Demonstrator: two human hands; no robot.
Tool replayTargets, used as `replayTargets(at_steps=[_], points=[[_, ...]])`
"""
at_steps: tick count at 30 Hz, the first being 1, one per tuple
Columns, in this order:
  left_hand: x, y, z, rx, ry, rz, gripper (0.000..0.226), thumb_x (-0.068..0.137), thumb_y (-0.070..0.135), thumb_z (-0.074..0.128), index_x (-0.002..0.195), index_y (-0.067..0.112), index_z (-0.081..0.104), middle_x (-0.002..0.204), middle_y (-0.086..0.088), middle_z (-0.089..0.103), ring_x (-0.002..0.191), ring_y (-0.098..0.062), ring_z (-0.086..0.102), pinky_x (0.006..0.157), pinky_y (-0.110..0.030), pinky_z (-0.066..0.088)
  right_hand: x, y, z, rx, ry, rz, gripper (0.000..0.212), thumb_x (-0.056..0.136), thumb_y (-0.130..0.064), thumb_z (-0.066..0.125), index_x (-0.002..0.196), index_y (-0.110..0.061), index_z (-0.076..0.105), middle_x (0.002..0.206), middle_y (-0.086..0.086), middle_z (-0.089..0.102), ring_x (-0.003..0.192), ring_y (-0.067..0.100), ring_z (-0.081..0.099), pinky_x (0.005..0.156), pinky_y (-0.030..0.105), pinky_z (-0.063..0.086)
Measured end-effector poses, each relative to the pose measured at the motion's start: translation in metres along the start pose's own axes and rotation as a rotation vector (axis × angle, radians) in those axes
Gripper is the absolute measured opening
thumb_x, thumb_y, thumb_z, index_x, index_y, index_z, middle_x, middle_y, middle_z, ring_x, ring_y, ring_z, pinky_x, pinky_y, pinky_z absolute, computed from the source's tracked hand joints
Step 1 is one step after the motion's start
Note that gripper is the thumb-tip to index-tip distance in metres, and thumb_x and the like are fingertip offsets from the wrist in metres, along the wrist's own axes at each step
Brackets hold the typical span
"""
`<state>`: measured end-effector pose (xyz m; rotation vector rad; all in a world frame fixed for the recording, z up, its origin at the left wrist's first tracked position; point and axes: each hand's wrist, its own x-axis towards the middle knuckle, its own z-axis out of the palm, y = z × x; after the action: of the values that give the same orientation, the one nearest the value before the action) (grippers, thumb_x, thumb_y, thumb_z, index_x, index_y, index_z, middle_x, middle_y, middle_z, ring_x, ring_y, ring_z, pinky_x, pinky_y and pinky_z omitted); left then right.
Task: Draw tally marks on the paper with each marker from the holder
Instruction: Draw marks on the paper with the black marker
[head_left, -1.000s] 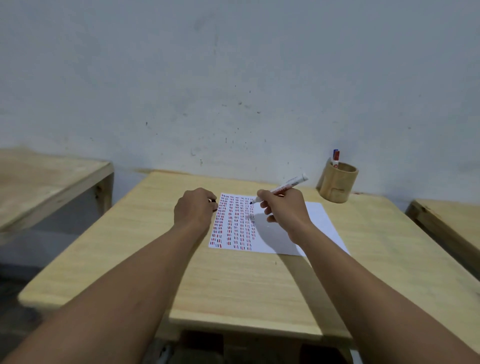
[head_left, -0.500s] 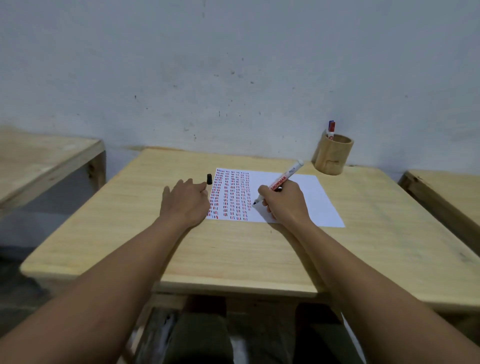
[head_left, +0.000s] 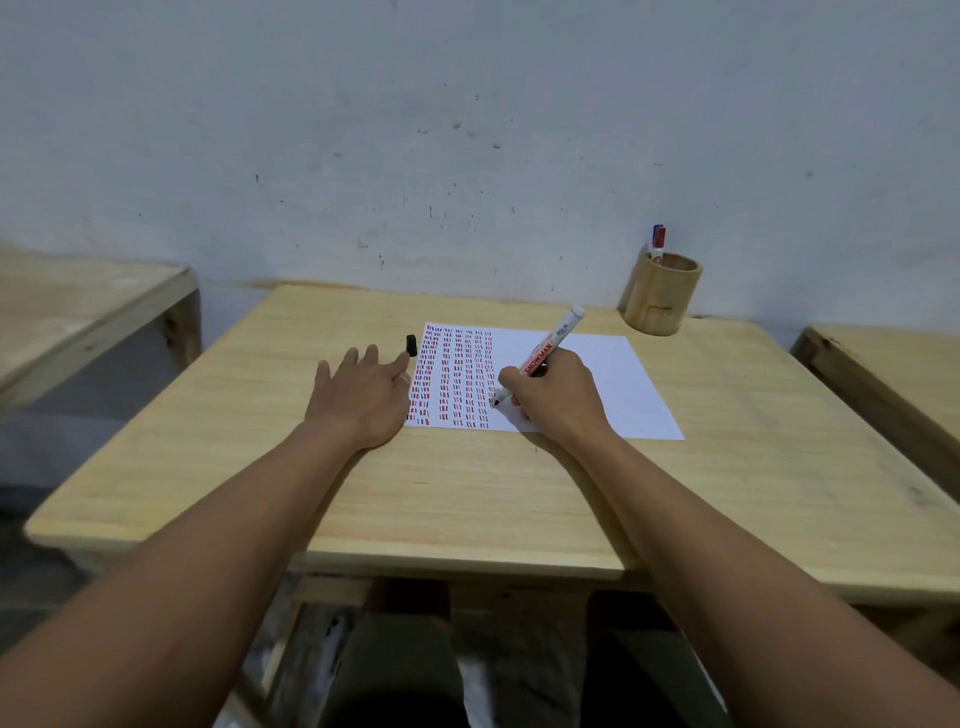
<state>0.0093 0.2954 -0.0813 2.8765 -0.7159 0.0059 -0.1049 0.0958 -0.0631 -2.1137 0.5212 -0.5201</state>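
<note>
Right hand (head_left: 553, 395) clamped on a white marker (head_left: 545, 353), fingers wrapped round the lower barrel. Marker tilted, black tip down on the paper (head_left: 597, 384) at the right edge of the filled columns, white butt end pointing up toward the far right corner of the counter (head_left: 467, 499). Barrel has a red label reading "SNOWMAN"; smaller print near the butt end is too small to read for sure.

Left hand (head_left: 363, 395) lies flat, palm down, fingers spread apart, holding nothing, on the counter just left of the paper; thumb side overlaps the paper's left edge. Black cap (head_left: 411, 345) stands on the counter just past the left index fingertip, beside the paper's far left corner; cannot tell if the fingertip touches it.

Paper lies near the counter's middle, toward the far edge. Its left half is full of columns of short red and dark tally marks; right half blank.

Wooden holder (head_left: 662, 293), cylinder, upright at the far right corner near the wall. One marker (head_left: 658, 243) sticks up out of it, red and blue at the top; its label is unreadable.

More wooden counters at the left and right edges of view.
</note>
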Motion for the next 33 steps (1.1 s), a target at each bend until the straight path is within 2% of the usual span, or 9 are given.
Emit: replayTargets(at_steps=[10,13,15,17,20,24,28,31,33], points=[[-0.002,0.001,-0.001,-0.038,0.002,0.002,0.055,0.104,0.040,0.018,0.158,0.032,0.022,0.167,-0.009,0.017,0.154,-0.031,0.009,0.122,-0.057,0.006,-0.001,-0.001,-0.002,-0.012,-0.027,0.007,0.033,0.082,-0.026,0.065,0.074,0.006,0.064,0.078,0.019,0.074,0.057,0.016,0.054,0.055,0.029,0.041],[-0.001,0.001,0.000,-0.067,-0.003,-0.007,0.054,0.103,0.039,0.020,0.157,0.032,0.026,0.165,-0.008,0.022,0.154,-0.031,0.011,0.122,-0.057,0.007,-0.001,-0.004,-0.004,0.063,0.016,0.036,0.033,0.084,-0.027,0.066,0.080,0.006,0.068,0.065,0.007,0.071,0.052,0.012,0.055,0.057,0.030,0.045],[-0.002,0.004,-0.002,-0.104,0.049,-0.022,0.051,0.101,0.036,0.024,0.149,0.028,0.042,0.154,-0.008,0.042,0.148,-0.033,0.027,0.120,-0.058,0.016,0.001,-0.005,-0.006,0.132,0.022,0.070,0.031,0.085,-0.028,0.065,0.081,0.002,0.071,0.058,-0.004,0.066,0.047,0.007,0.055,0.060,0.032,0.047],[-0.001,0.008,-0.008,-0.169,0.148,-0.066,0.045,0.100,0.033,0.031,0.138,0.022,0.052,0.137,-0.006,0.059,0.133,-0.032,0.047,0.112,-0.054,0.030,0.004,-0.007,-0.008,0.182,0.020,0.086,0.026,0.085,-0.027,0.065,0.077,-0.003,0.071,0.057,-0.005,0.060,0.048,0.010,0.051,0.060,0.033,0.043],[0.009,0.015,-0.016,-0.289,0.229,-0.104,0.045,0.100,0.036,0.040,0.142,0.023,0.047,0.134,-0.007,0.063,0.125,-0.033,0.055,0.101,-0.047,0.040,0.007,-0.011,-0.007,0.257,0.038,0.108,0.020,0.081,-0.026,0.067,0.075,-0.006,0.069,0.058,-0.003,0.051,0.053,0.018,0.045,0.060,0.034,0.039],[0.025,0.018,-0.021,-0.300,0.216,-0.035,0.047,0.101,0.036,0.045,0.147,0.032,0.045,0.136,-0.007,0.062,0.128,-0.031,0.054,0.097,-0.044,0.047,0.011,-0.015,-0.007,0.425,0.013,0.131,0.010,0.086,-0.017,0.070,0.084,-0.007,0.070,0.067,0.003,0.062,0.050,0.016,0.050,0.050,0.029,0.042],[0.034,0.015,-0.017,-0.283,0.286,0.008,0.030,0.100,0.026,0.055,0.126,0.024,0.069,0.124,-0.002,0.072,0.116,-0.028,0.064,0.088,-0.036,0.051,0.017,-0.021,-0.009,0.572,0.010,0.173,0.017,0.091,-0.016,0.062,0.090,-0.001,0.070,0.069,0.005,0.062,0.049,0.012,0.051,0.045,0.025,0.043],[0.035,0.016,-0.020,-0.340,0.368,-0.007,0.024,0.097,0.019,0.059,0.115,0.021,0.074,0.110,0.002,0.077,0.103,-0.022,0.069,0.083,-0.032,0.051,0.021,-0.025,-0.010,0.630,-0.001,0.195,0.025,0.091,-0.015,0.059,0.096,0.006,0.071,0.068,0.005,0.063,0.047,0.010,0.051,0.043,0.023,0.042],[0.035,0.023,-0.027,-0.464,0.400,-0.041,0.020,0.095,0.019,0.060,0.108,0.022,0.074,0.101,0.005,0.077,0.096,-0.020,0.069,0.077,-0.030,0.049,0.024,-0.028,-0.011,0.673,-0.007,0.200,0.020,0.090,-0.015,0.061,0.095,0.003,0.070,0.068,0.005,0.064,0.047,0.010,0.050,0.043,0.022,0.043]])
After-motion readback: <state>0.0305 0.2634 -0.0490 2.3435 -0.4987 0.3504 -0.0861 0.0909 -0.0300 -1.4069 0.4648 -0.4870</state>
